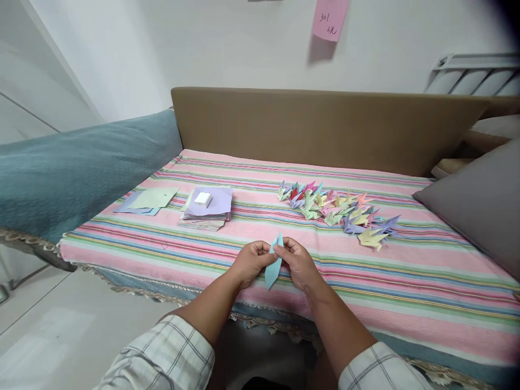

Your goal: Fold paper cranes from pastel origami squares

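Note:
A light-blue piece of folded origami paper [273,275], long and narrow with pointed ends, is held up between my hands over the front of the striped cloth [252,179]. My left hand [252,262] pinches its left edge with thumb and fingers. From the other side, my right hand [298,261] grips it near the upper end, the thumb lying across the front. The fingers partly cover the upper folds. Beyond my right hand stand several folded paper cranes [333,208] in mixed colours, grouped closely together.
Left of my hands is a stack of square paper [207,219] with a small white box-like object [202,200] on top. Loose green and blue sheets [153,197] lie farther left. A brown backrest [300,127] runs behind, and a grey cushion [479,200] leans at the right.

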The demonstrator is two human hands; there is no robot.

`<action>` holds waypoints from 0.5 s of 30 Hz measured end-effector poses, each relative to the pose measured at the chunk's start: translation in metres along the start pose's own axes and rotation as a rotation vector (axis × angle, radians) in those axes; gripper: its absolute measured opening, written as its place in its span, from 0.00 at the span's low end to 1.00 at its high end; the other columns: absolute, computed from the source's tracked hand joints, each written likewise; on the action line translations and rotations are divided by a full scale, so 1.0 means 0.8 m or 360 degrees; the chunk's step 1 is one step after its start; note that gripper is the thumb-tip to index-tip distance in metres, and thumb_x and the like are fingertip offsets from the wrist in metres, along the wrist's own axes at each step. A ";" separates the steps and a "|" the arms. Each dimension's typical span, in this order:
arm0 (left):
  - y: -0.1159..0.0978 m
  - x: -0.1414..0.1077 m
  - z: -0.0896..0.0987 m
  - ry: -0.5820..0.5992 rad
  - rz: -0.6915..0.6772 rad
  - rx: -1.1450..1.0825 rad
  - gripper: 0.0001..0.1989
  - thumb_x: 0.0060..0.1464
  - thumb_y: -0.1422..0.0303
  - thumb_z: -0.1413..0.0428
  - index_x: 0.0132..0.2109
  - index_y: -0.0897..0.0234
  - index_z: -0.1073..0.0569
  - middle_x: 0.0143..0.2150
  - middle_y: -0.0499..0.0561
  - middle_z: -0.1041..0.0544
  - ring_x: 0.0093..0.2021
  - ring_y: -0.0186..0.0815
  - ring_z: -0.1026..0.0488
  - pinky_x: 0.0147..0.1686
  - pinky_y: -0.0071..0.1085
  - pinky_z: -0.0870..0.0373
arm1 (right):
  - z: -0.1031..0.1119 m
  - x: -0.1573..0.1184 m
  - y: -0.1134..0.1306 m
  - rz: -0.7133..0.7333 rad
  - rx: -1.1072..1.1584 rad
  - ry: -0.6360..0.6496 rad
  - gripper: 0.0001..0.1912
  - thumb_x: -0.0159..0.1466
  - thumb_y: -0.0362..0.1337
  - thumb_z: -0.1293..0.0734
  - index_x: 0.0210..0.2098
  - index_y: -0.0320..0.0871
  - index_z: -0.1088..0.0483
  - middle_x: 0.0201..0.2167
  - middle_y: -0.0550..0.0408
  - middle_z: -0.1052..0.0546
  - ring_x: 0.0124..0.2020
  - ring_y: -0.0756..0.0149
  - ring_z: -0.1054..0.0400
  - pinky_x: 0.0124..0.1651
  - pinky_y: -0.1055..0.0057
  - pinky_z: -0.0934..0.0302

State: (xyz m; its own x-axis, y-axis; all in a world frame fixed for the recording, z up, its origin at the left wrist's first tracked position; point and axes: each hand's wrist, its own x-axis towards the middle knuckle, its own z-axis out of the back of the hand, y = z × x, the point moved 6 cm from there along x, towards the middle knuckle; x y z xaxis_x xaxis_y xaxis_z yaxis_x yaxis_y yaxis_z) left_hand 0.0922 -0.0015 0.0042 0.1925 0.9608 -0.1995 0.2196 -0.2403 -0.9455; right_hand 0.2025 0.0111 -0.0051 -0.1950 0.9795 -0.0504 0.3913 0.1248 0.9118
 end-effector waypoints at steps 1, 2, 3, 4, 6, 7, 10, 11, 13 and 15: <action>0.000 -0.001 0.000 0.0000 -0.0005 0.0043 0.20 0.32 0.59 0.32 0.27 0.68 0.31 0.20 0.43 0.31 0.18 0.24 0.38 0.21 0.22 0.43 | 0.000 0.001 0.000 0.0006 0.0006 0.0005 0.16 0.46 0.43 0.25 0.27 0.43 0.31 0.24 0.60 0.29 0.26 0.72 0.37 0.31 0.73 0.42; 0.000 -0.001 -0.001 -0.0003 -0.0016 0.0078 0.20 0.32 0.59 0.33 0.27 0.68 0.31 0.20 0.42 0.32 0.18 0.23 0.39 0.20 0.22 0.45 | 0.001 0.001 0.000 0.0012 0.0017 0.0003 0.15 0.45 0.43 0.24 0.25 0.43 0.31 0.23 0.60 0.29 0.26 0.72 0.37 0.32 0.73 0.41; 0.000 -0.001 -0.001 -0.0007 -0.0032 0.0107 0.20 0.33 0.59 0.33 0.27 0.67 0.31 0.19 0.42 0.33 0.18 0.23 0.40 0.20 0.22 0.45 | 0.001 0.002 0.001 0.0014 0.0028 -0.0005 0.15 0.45 0.43 0.24 0.24 0.43 0.32 0.23 0.60 0.29 0.26 0.72 0.37 0.32 0.72 0.42; -0.001 -0.002 -0.001 -0.0010 -0.0051 0.0131 0.20 0.33 0.59 0.33 0.27 0.67 0.32 0.20 0.41 0.33 0.18 0.23 0.40 0.20 0.22 0.46 | 0.001 0.002 0.000 0.0011 0.0038 -0.0010 0.16 0.45 0.43 0.24 0.24 0.43 0.32 0.22 0.61 0.29 0.25 0.71 0.37 0.32 0.72 0.42; -0.002 -0.002 -0.002 -0.0015 -0.0084 0.0168 0.20 0.33 0.58 0.34 0.27 0.67 0.32 0.20 0.41 0.34 0.19 0.23 0.40 0.21 0.22 0.45 | 0.001 0.002 0.000 0.0009 0.0049 -0.0006 0.15 0.45 0.43 0.24 0.26 0.43 0.31 0.23 0.61 0.28 0.26 0.71 0.37 0.32 0.72 0.42; -0.003 -0.003 -0.002 -0.0020 -0.0097 0.0185 0.19 0.34 0.58 0.34 0.27 0.67 0.32 0.20 0.41 0.34 0.19 0.23 0.40 0.21 0.22 0.45 | 0.001 0.002 0.000 0.0005 0.0046 0.0002 0.15 0.46 0.43 0.25 0.27 0.43 0.31 0.24 0.60 0.28 0.26 0.71 0.37 0.32 0.73 0.42; -0.003 -0.004 -0.003 -0.0036 -0.0102 0.0231 0.18 0.35 0.59 0.35 0.26 0.66 0.33 0.19 0.40 0.36 0.19 0.23 0.42 0.20 0.22 0.46 | 0.002 0.002 -0.003 -0.0018 0.0005 0.0028 0.16 0.47 0.45 0.25 0.27 0.43 0.31 0.24 0.60 0.28 0.25 0.72 0.37 0.30 0.73 0.42; -0.003 -0.004 -0.003 -0.0037 -0.0101 0.0245 0.18 0.35 0.60 0.35 0.26 0.66 0.33 0.19 0.40 0.36 0.18 0.23 0.42 0.20 0.22 0.46 | 0.002 0.002 -0.003 -0.0023 -0.0008 0.0026 0.16 0.47 0.45 0.26 0.26 0.42 0.32 0.23 0.60 0.28 0.25 0.72 0.38 0.30 0.73 0.42; -0.004 -0.004 -0.003 -0.0027 -0.0106 0.0260 0.17 0.35 0.60 0.35 0.26 0.66 0.33 0.19 0.40 0.35 0.19 0.23 0.42 0.21 0.22 0.46 | 0.004 0.002 -0.004 -0.0029 -0.0008 0.0010 0.16 0.47 0.46 0.26 0.25 0.42 0.32 0.22 0.60 0.29 0.24 0.72 0.38 0.29 0.73 0.42; -0.003 -0.003 -0.003 -0.0008 -0.0122 0.0262 0.16 0.35 0.61 0.35 0.27 0.66 0.32 0.20 0.41 0.34 0.20 0.24 0.41 0.21 0.22 0.45 | 0.005 0.002 -0.005 -0.0033 0.0006 -0.0008 0.16 0.47 0.46 0.25 0.24 0.43 0.33 0.22 0.60 0.29 0.24 0.72 0.38 0.28 0.73 0.43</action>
State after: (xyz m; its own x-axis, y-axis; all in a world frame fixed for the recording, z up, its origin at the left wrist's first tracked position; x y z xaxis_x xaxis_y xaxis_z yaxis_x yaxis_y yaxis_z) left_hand 0.0932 -0.0035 0.0079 0.1762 0.9763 -0.1260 0.0739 -0.1407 -0.9873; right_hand 0.2040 0.0130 -0.0108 -0.1987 0.9775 -0.0710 0.3905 0.1454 0.9090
